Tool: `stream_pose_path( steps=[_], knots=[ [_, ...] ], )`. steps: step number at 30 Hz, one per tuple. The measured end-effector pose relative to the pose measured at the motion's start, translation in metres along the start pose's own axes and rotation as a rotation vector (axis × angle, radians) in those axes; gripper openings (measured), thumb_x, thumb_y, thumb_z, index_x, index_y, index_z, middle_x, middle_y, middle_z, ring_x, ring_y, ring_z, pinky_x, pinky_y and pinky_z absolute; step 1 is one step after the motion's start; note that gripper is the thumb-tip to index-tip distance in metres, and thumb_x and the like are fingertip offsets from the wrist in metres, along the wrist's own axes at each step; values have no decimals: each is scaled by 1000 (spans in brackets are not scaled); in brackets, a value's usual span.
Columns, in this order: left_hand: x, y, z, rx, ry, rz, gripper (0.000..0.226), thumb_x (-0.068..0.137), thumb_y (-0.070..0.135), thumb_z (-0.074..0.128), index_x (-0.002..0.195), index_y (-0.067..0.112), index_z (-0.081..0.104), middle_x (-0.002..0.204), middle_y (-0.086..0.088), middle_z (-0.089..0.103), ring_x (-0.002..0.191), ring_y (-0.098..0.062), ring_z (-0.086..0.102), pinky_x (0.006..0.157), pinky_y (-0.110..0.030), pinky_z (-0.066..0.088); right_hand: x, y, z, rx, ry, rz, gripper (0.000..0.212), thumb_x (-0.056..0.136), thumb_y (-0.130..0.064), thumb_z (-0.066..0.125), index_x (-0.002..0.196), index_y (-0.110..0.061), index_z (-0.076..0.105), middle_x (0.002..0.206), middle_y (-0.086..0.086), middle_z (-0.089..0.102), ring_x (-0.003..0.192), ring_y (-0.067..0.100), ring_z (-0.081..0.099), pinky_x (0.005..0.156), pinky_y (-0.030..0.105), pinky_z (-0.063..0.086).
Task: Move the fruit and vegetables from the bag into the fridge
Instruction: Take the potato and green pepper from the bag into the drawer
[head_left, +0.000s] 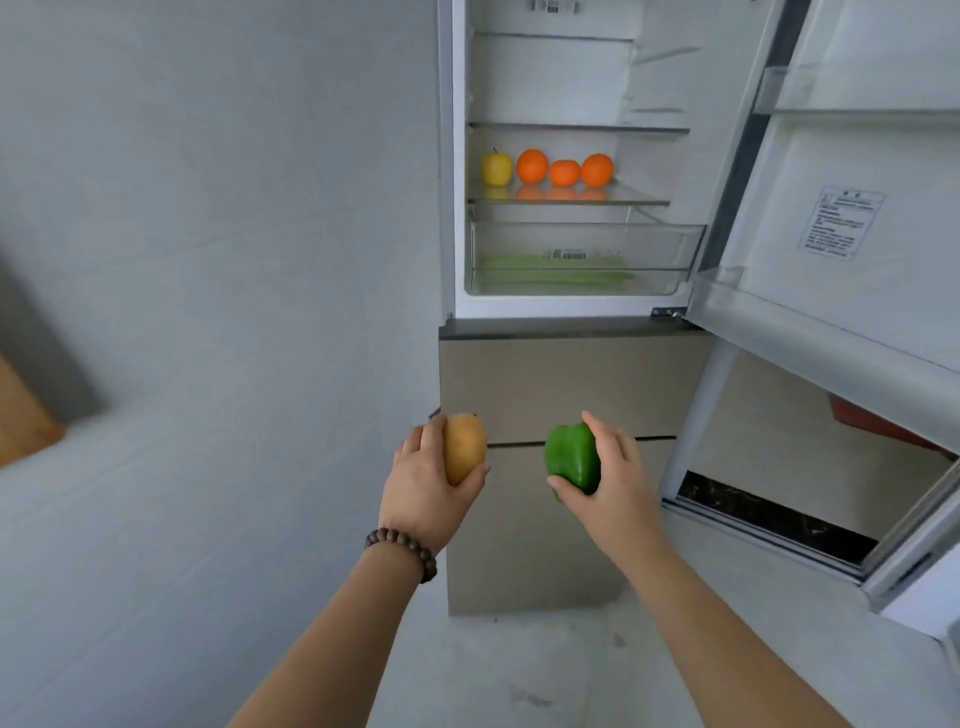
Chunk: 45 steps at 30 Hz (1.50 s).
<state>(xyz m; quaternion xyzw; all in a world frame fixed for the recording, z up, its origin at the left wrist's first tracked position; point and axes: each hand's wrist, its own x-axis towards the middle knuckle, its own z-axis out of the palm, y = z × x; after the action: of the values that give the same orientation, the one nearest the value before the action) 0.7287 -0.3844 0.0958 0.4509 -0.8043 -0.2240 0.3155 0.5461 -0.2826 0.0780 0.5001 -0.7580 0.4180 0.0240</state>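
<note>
Left hand (423, 480) grips a yellow-brown pear (464, 448), fingers and thumb curled round its rounded body; a beaded bracelet (402, 551) sits on that wrist. Right hand (615, 480) grips a green bell pepper (573, 457), thumb under its near side and fingers over its right face. Both items are held side by side but apart, in front of the lower drawers (561, 384) of the fridge (550, 78), below the open compartment. The bag is not in view.

Step in hand, as judged: carry both items up and into the open compartment. Recommended procedure: raise each hand above the shelf edge before reaching in; set the pear at a free spot on the glass shelf (639, 197), to the right of the produce already there. Release only once the item rests steady, because round fruit is likely to roll on smooth glass. The clear crisper drawer (587, 236) beneath, holding pale green stalks (556, 270), appears a suitable place for the pepper.

Materials: the pepper is glossy, lobed and blocky. The pear skin looks matte and tapers toward its far end. A yellow apple (496, 167) and three oranges (564, 167) line the shelf, mirrored in its surface. The open door (831, 182) stands at right, with clear plastic bins.
</note>
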Motion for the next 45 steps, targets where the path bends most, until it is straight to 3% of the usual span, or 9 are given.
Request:
stream_pose_path(
  steps=[6,13,18,22,29,37,41,45],
  knots=[
    [107,26,19,-76,68,92,72,81,45,66,140,20,33,137,-2,38,114,-24,52,90,-33,47,107,15,-5,-5,98,-57,79,73,-31,77,139,-24,35,133,2,40,117,18,45,90,23,35],
    [242,71,30,-80,173,255,73,77,49,69,138,20,39,131,-3,47,119,-23,46,99,-38,44,252,43,-24,58,231,-163,76,74,-33,76,138,-24,36,135,0,43,117,14,44,89,18,30],
    [333,113,25,-22,296,345,73,75,50,70,136,19,43,129,-4,54,118,-25,45,97,-31,36,361,56,-49,130,264,-259,78,74,-32,75,139,-24,34,136,1,44,119,12,42,93,15,28],
    [391,131,21,84,316,408,71,76,44,72,135,18,43,129,-6,54,117,-28,44,96,-31,34,432,61,-56,98,264,-325,75,72,-31,75,137,-23,38,136,4,45,121,17,44,94,22,33],
    [467,131,35,208,66,399,73,71,31,79,135,19,46,123,-10,53,114,-25,50,93,-21,32,507,75,-33,20,-25,-295,64,70,-25,75,126,-29,44,122,10,47,104,19,48,81,21,30],
    [526,118,71,454,-393,386,75,73,37,77,137,20,42,130,-1,53,117,-19,51,95,-26,39,542,106,-19,-163,-478,-214,75,70,-29,78,133,-28,39,124,-1,50,108,17,51,90,30,43],
    [550,114,95,466,-547,336,63,79,41,70,131,17,43,125,-1,54,109,-18,54,94,-32,45,555,127,-14,-189,-589,-158,68,69,-24,80,127,-29,45,116,-4,53,103,15,54,88,29,45],
    [566,114,121,487,-629,279,55,87,43,60,128,12,42,125,-5,53,108,-21,53,93,-35,45,572,147,-12,-247,-625,-43,83,68,-27,81,138,-21,36,131,2,49,113,19,52,98,34,45]
  ],
)
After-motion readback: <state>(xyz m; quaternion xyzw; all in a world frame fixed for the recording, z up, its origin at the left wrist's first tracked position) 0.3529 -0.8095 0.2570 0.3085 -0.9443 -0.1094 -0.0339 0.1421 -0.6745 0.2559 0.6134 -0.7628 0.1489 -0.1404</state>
